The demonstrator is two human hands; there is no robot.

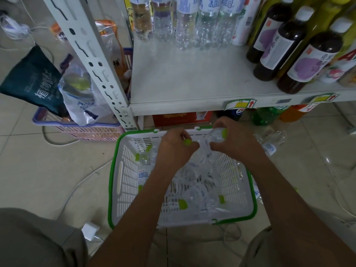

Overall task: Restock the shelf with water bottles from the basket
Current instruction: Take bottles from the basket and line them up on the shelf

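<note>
A white basket with a green rim (115,170) stands on the floor below the shelf and holds several clear water bottles with green caps (194,191). My left hand (173,149) is closed around the neck of one bottle, its green cap (187,142) showing by my fingers. My right hand (231,141) grips a second water bottle (216,134) near its green cap, lifted above the basket's far rim. The white shelf (192,79) above has several water bottles (185,24) standing at the back, with bare shelf in front of them.
Dark juice bottles (300,47) stand on the shelf's right side. A pink basket with bags (90,130) sits on the floor to the left behind the shelf upright (92,54). A loose water bottle (271,141) lies on the floor at the right. Cables and a white charger (90,231) lie nearby.
</note>
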